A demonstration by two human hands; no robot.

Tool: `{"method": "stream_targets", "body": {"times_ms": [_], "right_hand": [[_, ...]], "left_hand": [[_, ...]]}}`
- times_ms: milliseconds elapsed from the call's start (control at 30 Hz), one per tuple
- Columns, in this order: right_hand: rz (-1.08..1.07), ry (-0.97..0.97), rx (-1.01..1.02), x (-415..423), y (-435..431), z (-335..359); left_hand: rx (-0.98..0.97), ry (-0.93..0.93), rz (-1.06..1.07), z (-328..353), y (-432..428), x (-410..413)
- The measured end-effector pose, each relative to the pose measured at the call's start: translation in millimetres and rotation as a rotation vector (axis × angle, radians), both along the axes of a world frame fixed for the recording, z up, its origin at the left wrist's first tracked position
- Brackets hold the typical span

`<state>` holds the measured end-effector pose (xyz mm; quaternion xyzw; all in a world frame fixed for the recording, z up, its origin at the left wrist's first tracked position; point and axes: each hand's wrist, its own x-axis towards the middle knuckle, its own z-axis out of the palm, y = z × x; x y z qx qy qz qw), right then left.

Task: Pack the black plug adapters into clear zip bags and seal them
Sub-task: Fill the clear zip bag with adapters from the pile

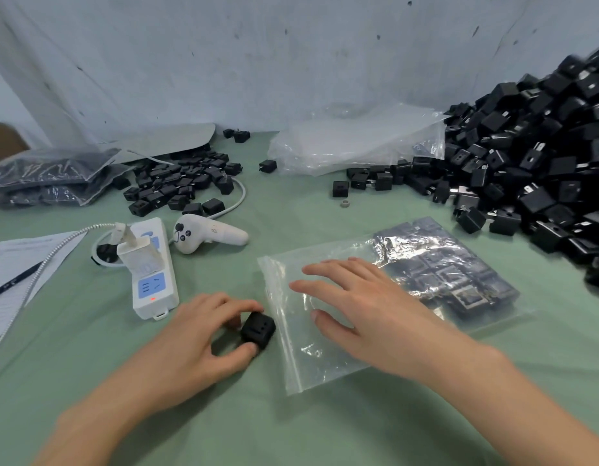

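Head view: left hand (190, 334) pinches a small, rigid, likely light adapter (257, 330) by its sides; right hand (358, 304), fingers straight, presses the limp, slippery bag (305, 361) flat.

Soft even light, edges bowed, perhaps motion-blurred.

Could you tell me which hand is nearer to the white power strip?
Left. The left hand, pinching a black adapter, is right of the power strip; the right hand lies over the zip bag, farther off.
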<state>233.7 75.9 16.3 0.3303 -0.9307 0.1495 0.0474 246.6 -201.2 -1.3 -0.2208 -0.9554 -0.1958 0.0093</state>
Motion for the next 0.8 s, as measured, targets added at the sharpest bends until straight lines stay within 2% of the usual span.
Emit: {"method": "stream_targets", "body": {"times_ms": [133, 200, 367, 500, 667, 800], "right_hand": [[0.007, 0.012, 0.004, -0.1, -1.9, -0.4], [0.008, 0.004, 0.006, -0.8, -3.5, -0.3], [0.012, -0.023, 0.047, -3.3, -1.3, -2.1], [0.005, -0.054, 0.041, -10.0, 11.6, -0.7], [0.105, -0.055, 0.039, -4.5, -7.4, -6.6], [0.101, -0.021, -0.032, -5.5, -11.0, -5.3]], "left_hand": [[0.209, 0.045, 0.082, 1.8, 11.6, -2.3], [0.234, 0.076, 0.058, 0.7, 26.2, -3.1], [0.049, -0.002, -0.112, -1.3, 47.5, -2.3], [0.027, -0.108, -0.196, 9.6, 37.6, -7.7], [-0.010, -0.087, -0.235, 14.5, 52.4, -16.4], [-0.064, -0.019, -0.275, 19.9, 72.9, -23.9]]}}
